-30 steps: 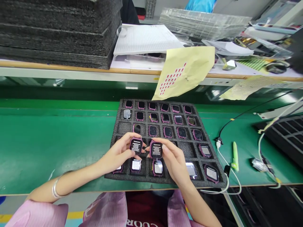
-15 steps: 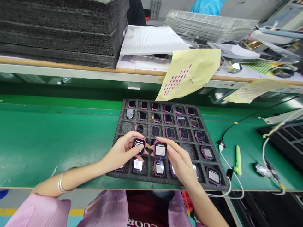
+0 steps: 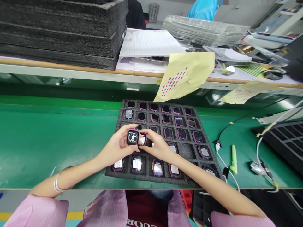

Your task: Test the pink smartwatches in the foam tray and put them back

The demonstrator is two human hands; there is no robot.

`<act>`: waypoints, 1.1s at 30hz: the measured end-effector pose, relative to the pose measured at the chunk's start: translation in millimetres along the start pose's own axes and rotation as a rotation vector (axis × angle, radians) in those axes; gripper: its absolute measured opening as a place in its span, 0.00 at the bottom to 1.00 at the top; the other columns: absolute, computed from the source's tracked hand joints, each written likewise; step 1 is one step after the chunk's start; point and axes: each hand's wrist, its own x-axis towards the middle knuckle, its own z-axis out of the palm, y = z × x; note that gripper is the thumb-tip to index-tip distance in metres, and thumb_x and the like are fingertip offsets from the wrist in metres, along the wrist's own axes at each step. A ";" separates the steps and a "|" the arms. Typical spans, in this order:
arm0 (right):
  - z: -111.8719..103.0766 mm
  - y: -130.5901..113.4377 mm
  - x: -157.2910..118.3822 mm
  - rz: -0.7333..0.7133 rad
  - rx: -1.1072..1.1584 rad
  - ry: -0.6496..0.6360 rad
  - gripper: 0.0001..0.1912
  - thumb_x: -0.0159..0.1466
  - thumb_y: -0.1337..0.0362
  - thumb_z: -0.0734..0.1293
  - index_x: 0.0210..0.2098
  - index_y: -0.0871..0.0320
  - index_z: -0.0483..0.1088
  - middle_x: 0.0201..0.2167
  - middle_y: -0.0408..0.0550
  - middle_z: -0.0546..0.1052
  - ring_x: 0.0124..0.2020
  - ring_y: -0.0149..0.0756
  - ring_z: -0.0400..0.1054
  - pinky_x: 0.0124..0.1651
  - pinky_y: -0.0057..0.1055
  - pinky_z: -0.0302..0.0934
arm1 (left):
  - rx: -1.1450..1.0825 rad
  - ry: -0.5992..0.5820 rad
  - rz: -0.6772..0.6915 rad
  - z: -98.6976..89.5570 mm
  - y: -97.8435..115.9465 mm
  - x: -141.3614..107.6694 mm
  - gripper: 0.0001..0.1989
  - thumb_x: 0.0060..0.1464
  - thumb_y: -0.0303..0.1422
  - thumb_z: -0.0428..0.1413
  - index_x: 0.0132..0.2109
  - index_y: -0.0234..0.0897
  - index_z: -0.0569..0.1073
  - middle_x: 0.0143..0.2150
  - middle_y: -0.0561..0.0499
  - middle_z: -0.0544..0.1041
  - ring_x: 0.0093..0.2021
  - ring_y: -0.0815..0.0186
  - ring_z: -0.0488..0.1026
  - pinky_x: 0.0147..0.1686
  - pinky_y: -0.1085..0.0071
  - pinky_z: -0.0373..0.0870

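My left hand (image 3: 115,142) is closed round a purple-framed smartwatch (image 3: 133,136), held above the tray with a lit clock face on its screen. Close beside it, partly hidden behind it, is a second purple smartwatch (image 3: 143,139) with a white screen, pinched at its edges by the fingers of my right hand (image 3: 161,147). Below both hands lies a black foam tray (image 3: 186,151) with rows of compartments. Several purple watches sit in it, those at the back dark and those in front showing white screens. A silvery one (image 3: 129,113) is at the back left.
A green pen-like tool (image 3: 233,159) and white cables (image 3: 230,168) lie right of the tray on the green bench (image 3: 59,138). Stacked black foam (image 3: 56,34), papers (image 3: 151,42) and clear plastic trays (image 3: 203,30) fill the shelf. A yellow sheet (image 3: 187,75) hangs from its edge.
My right hand has moved left and slightly up with its watch, now beside the left one. The left watch has shifted a little up and left; its screen changed from text to a clock face.
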 end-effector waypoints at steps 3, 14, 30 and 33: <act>1.9 0.0 5.7 -0.124 -0.296 -0.111 0.26 0.55 0.70 0.72 0.53 0.58 0.65 0.51 0.57 0.69 0.53 0.48 0.65 0.53 0.46 0.62 | 0.021 0.049 0.035 -6.1 10.2 0.7 0.27 0.48 0.24 0.61 0.55 0.36 0.64 0.46 0.45 0.73 0.42 0.62 0.74 0.36 0.69 0.76; -3.0 2.8 55.7 0.144 -0.561 -0.002 0.09 0.67 0.67 0.62 0.38 0.65 0.73 0.37 0.60 0.74 0.41 0.48 0.69 0.45 0.42 0.61 | 0.088 0.106 0.058 -10.3 19.7 3.0 0.24 0.50 0.25 0.59 0.55 0.36 0.65 0.43 0.47 0.73 0.40 0.63 0.74 0.34 0.71 0.74; -4.4 -11.1 34.8 0.102 0.309 0.102 0.09 0.61 0.61 0.68 0.39 0.58 0.70 0.42 0.50 0.77 0.42 0.37 0.73 0.45 0.36 0.69 | 0.406 0.030 0.078 -6.1 -2.4 0.2 0.21 0.48 0.23 0.57 0.51 0.38 0.68 0.41 0.50 0.73 0.38 0.64 0.71 0.38 0.69 0.69; -10.2 -27.9 21.0 0.183 0.746 0.130 0.13 0.60 0.62 0.70 0.44 0.58 0.70 0.37 0.48 0.79 0.34 0.35 0.74 0.36 0.32 0.71 | 0.484 0.015 0.153 -4.0 -3.2 -4.2 0.19 0.50 0.24 0.57 0.50 0.39 0.68 0.45 0.50 0.73 0.44 0.62 0.70 0.45 0.68 0.66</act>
